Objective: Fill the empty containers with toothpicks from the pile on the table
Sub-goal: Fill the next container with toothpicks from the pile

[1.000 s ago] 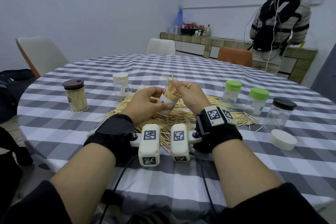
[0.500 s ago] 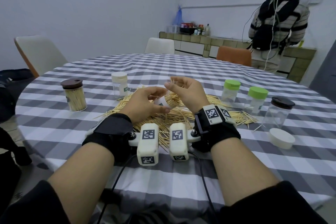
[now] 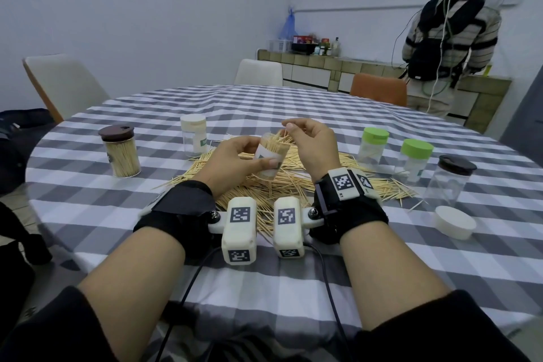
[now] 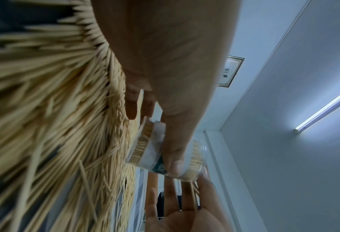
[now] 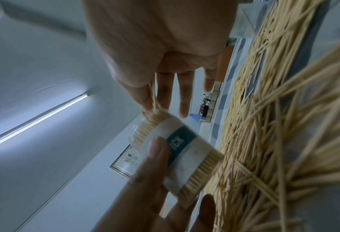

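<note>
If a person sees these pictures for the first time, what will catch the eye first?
The big pile of toothpicks at the table's middle strikes first. Just above it, the left hand holds a small container packed with toothpicks, while the right hand pinches some at its mouth. At the left stands a full brown-lidded jar.

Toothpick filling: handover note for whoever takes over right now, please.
Left hand grips the open labelled container, held tilted above the toothpick pile; it looks nearly full.
Right hand pinches a few toothpicks at the container's mouth.
Done, by the look of it: the brown-lidded jar on the left is packed.
Left: the two green-lidded containers and the dark-lidded jar on the right look empty. The white-lidded container behind the pile: contents cannot be told.
A loose white lid lies near the right; probably the held container's.
</note>
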